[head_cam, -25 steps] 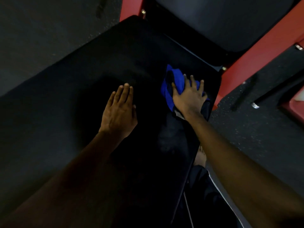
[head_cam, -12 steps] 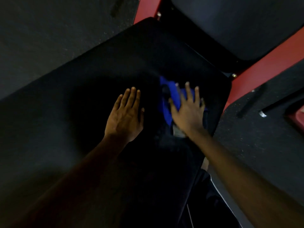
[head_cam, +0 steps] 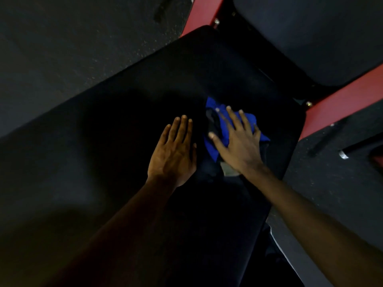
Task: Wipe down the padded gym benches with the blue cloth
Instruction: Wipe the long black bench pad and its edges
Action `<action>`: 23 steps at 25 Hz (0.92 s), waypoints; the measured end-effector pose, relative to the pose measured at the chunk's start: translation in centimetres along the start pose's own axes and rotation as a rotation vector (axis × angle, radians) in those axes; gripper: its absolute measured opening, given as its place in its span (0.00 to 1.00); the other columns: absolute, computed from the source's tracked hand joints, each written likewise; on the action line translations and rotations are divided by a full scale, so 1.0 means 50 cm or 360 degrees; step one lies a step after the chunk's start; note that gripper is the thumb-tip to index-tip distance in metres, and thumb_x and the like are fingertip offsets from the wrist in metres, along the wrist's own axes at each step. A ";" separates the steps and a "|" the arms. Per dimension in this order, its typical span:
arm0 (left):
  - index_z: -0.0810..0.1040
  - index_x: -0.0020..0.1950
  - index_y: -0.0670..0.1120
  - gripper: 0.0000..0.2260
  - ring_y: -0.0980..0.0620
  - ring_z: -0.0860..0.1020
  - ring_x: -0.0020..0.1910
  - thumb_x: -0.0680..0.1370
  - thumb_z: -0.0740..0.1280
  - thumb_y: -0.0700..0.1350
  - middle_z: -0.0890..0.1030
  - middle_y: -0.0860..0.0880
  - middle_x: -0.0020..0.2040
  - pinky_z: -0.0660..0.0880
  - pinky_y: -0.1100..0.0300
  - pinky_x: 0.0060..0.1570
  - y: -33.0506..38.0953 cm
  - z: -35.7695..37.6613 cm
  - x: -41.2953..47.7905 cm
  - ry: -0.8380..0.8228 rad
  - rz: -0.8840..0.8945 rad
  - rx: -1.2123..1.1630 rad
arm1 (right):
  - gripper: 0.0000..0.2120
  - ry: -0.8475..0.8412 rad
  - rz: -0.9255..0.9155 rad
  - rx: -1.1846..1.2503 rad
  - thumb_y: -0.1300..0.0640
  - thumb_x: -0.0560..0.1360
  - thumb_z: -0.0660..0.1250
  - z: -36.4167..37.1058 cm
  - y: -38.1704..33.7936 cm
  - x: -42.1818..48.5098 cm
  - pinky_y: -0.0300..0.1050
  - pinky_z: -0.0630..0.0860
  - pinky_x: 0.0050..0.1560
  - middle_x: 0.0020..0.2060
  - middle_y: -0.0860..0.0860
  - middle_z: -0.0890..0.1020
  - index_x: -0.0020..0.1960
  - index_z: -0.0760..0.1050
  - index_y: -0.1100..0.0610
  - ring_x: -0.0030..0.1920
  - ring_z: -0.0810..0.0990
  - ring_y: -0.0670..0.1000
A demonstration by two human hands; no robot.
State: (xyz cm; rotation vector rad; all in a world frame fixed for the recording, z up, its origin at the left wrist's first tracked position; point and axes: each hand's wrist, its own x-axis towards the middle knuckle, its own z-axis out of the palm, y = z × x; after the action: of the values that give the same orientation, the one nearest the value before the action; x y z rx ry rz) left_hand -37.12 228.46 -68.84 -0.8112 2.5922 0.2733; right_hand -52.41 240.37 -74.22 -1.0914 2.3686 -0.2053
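A long black padded bench [head_cam: 124, 112] runs from the lower left to the upper right of the head view. The crumpled blue cloth [head_cam: 213, 148] lies on the pad near its far right end. My right hand [head_cam: 238, 141] presses flat on the cloth with fingers spread and straight. My left hand [head_cam: 174, 152] rests flat on the bare pad just left of the cloth, fingers together and straight, not touching the cloth. Part of the cloth is hidden under my right palm.
A second black pad [head_cam: 310, 38] sits beyond the bench end, carried by a red metal frame [head_cam: 342, 102] with bolts. Dark speckled rubber floor [head_cam: 62, 38] lies on both sides. A dark bar with a metal tip [head_cam: 344, 155] lies on the floor at right.
My right hand has slid the cloth leftward, away from the pad's right edge and closer to my left hand. The left hand has stayed planted on the pad.
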 end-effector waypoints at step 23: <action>0.46 0.83 0.42 0.28 0.48 0.44 0.82 0.84 0.43 0.53 0.47 0.45 0.83 0.42 0.51 0.79 -0.002 -0.013 0.001 -0.0123 -0.0009 -0.0074 | 0.35 0.0005 0.0266 0.0122 0.32 0.80 0.52 0.004 -0.036 0.029 0.68 0.49 0.75 0.81 0.48 0.55 0.81 0.55 0.49 0.81 0.50 0.55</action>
State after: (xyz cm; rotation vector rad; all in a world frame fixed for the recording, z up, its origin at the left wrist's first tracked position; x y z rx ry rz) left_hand -37.33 228.15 -68.27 -0.8082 2.5197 0.3571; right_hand -51.89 238.10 -74.31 -0.8538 2.4190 -0.2360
